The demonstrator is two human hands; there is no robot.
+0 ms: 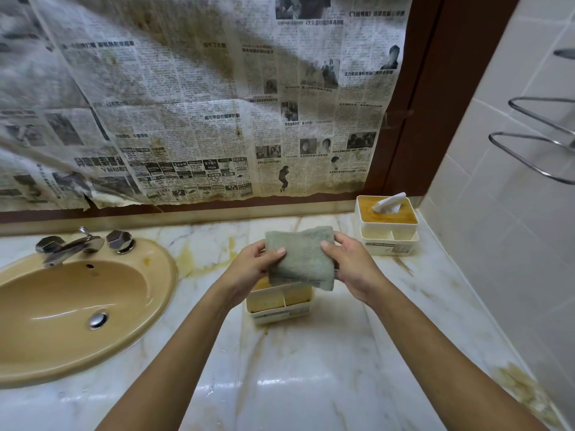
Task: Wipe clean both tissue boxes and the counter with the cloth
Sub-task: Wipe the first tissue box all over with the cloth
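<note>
- The stained marble counter (311, 368) is spreading out rightward from the sink.
- The beige sink (62, 306) is sitting in the counter at the left.
- The far tissue box (387, 228) is standing in the back right corner.
- The near tissue box (280, 303) is standing mid-counter, partly hidden behind the cloth.
- The folded green cloth (300, 259) is hanging just above the near box.
- The left hand (249, 269) is pinching the cloth's left edge, thumb in front.
- The right hand (351, 269) is pinching its right edge likewise.
</note>
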